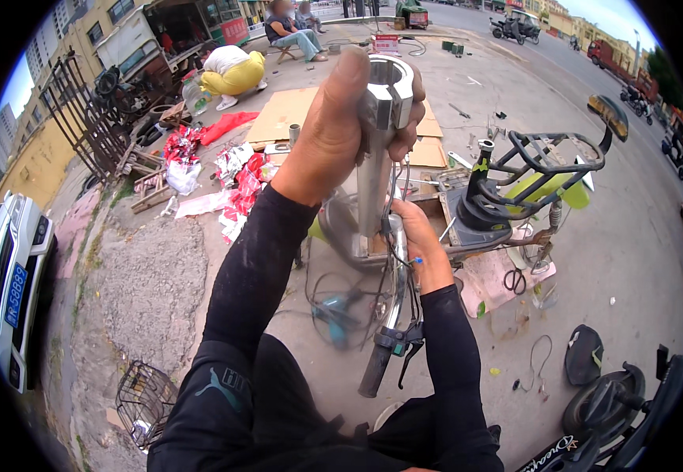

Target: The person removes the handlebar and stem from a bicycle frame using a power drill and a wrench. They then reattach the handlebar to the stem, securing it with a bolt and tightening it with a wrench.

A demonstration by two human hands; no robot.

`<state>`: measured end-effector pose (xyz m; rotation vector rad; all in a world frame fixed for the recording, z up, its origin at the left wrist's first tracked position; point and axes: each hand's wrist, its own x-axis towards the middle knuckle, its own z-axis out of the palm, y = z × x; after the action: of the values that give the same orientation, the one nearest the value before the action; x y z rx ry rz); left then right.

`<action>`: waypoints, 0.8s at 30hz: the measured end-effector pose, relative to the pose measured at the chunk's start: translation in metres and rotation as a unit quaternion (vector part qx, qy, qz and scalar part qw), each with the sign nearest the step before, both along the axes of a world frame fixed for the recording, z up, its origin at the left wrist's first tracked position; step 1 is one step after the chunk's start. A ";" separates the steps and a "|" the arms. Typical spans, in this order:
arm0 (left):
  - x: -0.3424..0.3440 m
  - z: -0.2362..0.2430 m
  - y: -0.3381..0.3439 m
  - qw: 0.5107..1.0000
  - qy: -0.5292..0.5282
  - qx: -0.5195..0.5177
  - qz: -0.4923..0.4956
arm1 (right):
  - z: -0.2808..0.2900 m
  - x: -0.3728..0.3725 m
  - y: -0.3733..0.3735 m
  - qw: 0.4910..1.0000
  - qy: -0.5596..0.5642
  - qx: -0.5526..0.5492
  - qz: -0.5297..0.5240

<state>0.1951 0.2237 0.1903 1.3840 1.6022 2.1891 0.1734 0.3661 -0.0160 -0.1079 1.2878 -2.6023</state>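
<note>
My left hand (pixel 325 134) is wrapped round the upper part of a silver metal handlebar stem (pixel 374 185). At its top an open ring clamp (pixel 392 85) faces up, between my thumb and fingers. Lower and to the right, my right hand (pixel 422 240) is closed round the chrome handlebar (pixel 395 303) and some black cables beside the stem. The handlebar slants down toward me and ends in a black grip (pixel 376 371) with a brake lever (pixel 412 358). A small blue connector (pixel 416 260) hangs near my right wrist. My right fingertips are partly hidden.
Beyond my hands stands a partly stripped electric scooter (pixel 479 212) with a black rear rack (pixel 554 153). A teal power tool (pixel 337 315) lies below. Scissors (pixel 514 281) rest at right, a wire basket (pixel 145 401) at lower left. Cardboard (pixel 282 114) and a parked car (pixel 15 275) are farther off.
</note>
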 end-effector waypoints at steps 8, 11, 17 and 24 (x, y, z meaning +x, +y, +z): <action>-0.017 -0.011 0.026 0.994 0.041 -0.100 0.005 | -0.042 -0.033 0.009 0.998 -0.014 -0.058 -0.007; -0.015 -0.023 0.036 0.993 0.041 -0.109 0.003 | -0.060 -0.041 0.015 0.998 -0.004 -0.056 -0.005; -0.037 -0.059 0.078 0.992 0.116 -0.036 0.012 | -0.040 -0.035 -0.001 0.957 -0.137 -0.025 -0.255; -0.003 -0.022 0.109 0.978 0.170 -0.124 0.000 | -0.045 -0.015 0.069 0.987 -0.129 -0.044 -0.090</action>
<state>0.1925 0.3324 0.1678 1.7442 1.9025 1.7413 0.1581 0.4356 -0.0612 0.3357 1.1389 -2.7098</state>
